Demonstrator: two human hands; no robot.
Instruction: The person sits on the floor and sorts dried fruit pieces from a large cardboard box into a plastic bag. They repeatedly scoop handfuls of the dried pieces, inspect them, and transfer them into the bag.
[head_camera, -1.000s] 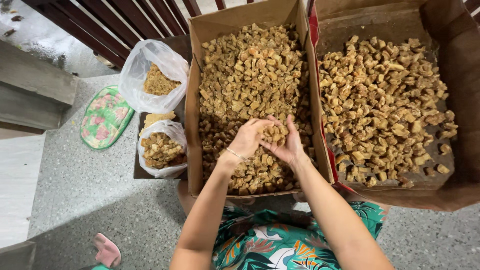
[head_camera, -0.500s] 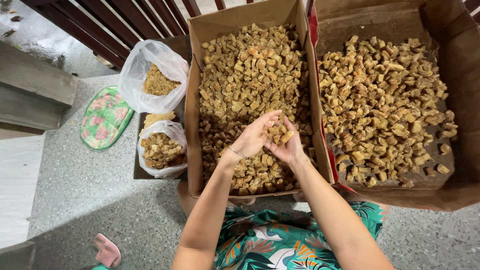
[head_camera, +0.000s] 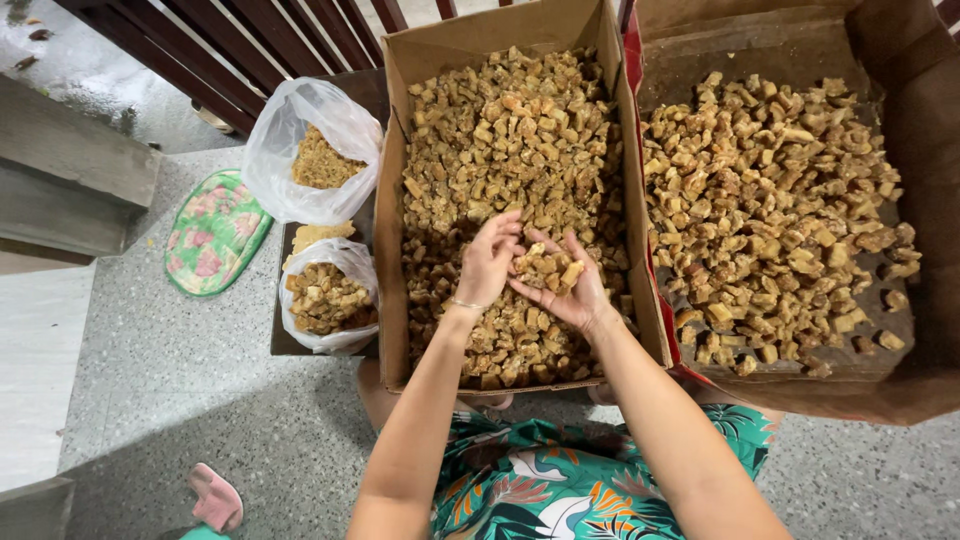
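Head view: right hand (head_camera: 570, 285) open, cupping brown chunks (head_camera: 548, 268); left hand (head_camera: 490, 258) open, fingertips touching them.

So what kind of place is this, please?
Probably a home porch or veranda used for sorting food. The cardboard box of brown chunks sits on a speckled stone floor, beside dark wooden railing bars, with a pink slipper nearby.
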